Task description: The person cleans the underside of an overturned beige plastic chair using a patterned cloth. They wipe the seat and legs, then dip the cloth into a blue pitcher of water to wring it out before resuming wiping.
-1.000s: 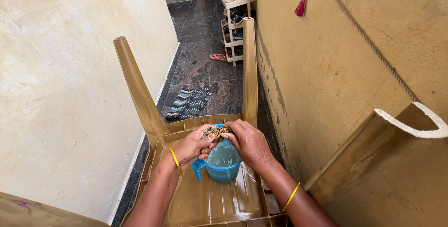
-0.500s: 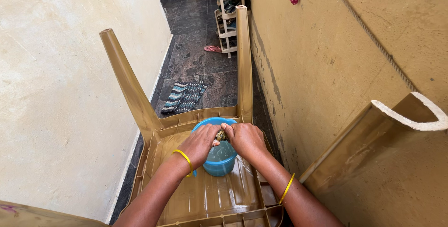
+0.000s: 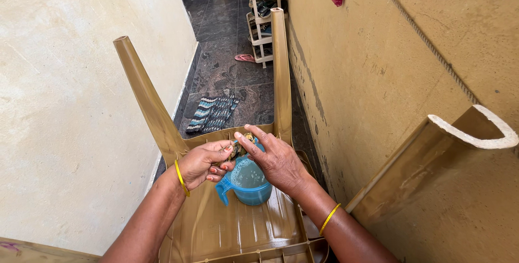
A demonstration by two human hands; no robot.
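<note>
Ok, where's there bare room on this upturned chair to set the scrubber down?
Free: the seat underside between the blue mug and the near rim. Also bare floor between the striped mat and the shoe rack. Crowded: over the mug, where the left hand and right hand hold the scrubber.

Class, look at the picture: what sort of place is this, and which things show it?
Probably a narrow home passage: plastered walls close on both sides, a dark stone floor with a striped mat, and a shoe rack at the far end.
</note>
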